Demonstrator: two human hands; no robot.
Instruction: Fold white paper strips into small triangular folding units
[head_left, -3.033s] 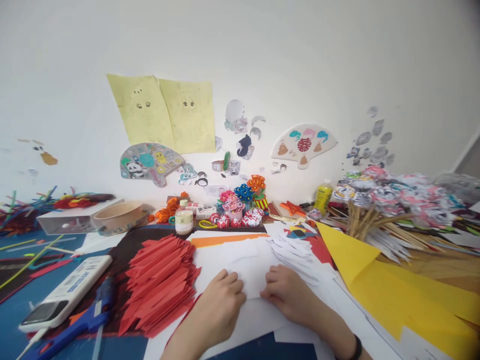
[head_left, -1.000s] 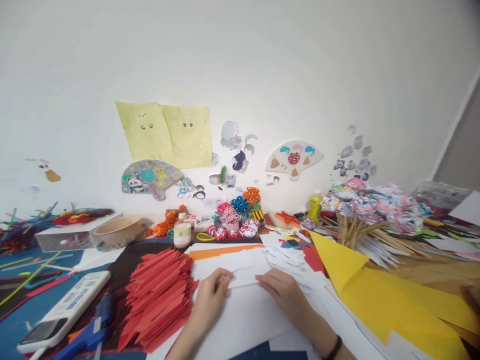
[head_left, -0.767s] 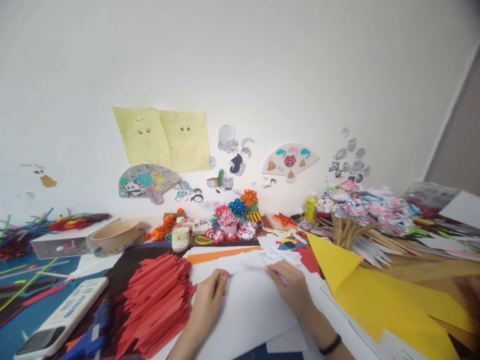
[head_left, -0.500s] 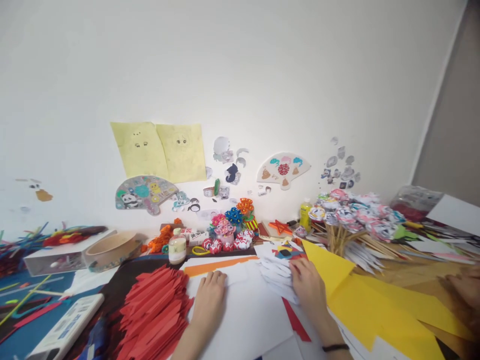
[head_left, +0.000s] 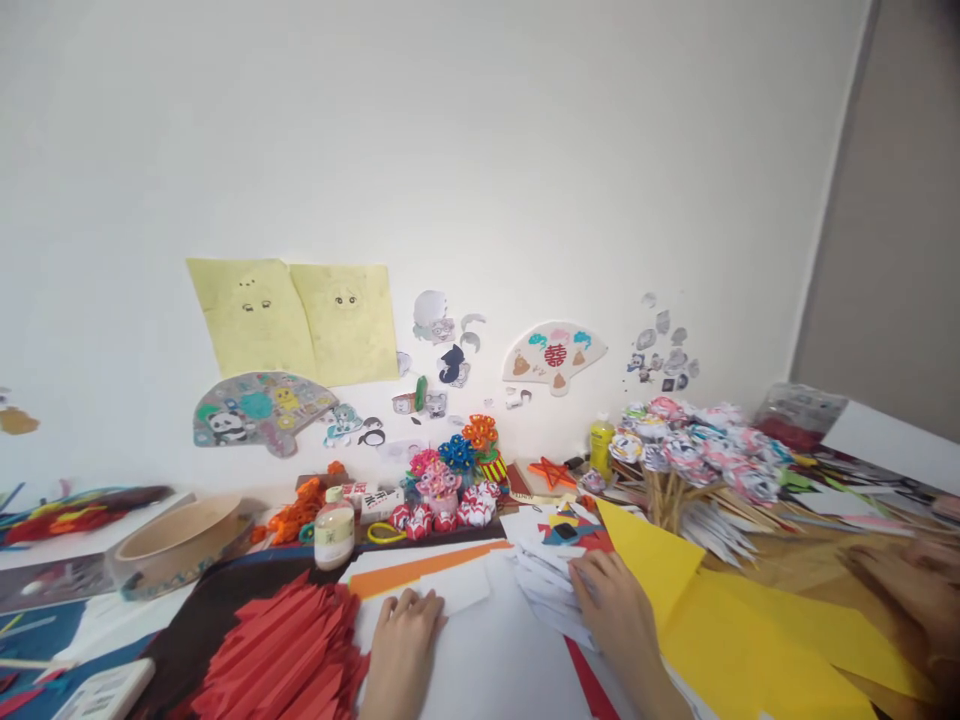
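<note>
My left hand rests on the white paper, its fingers bent at a small white slip. My right hand lies along the right edge of a pile of folded white strips, fingertips touching it. Whether the fingers grip a strip is hard to see. Left of my left hand is a heap of folded red strips. Orange paper shows behind the white slip. To the right of my right hand spread yellow sheets.
A glue bottle, paper flowers and a yellow bottle stand near the wall. White paper blooms on sticks are at the back right. A wooden ring sits left. Another person's hand is at the right edge.
The view has shifted, so most things appear further left and the wall items lower. Both my hands remain at the white slip and the white pile.
</note>
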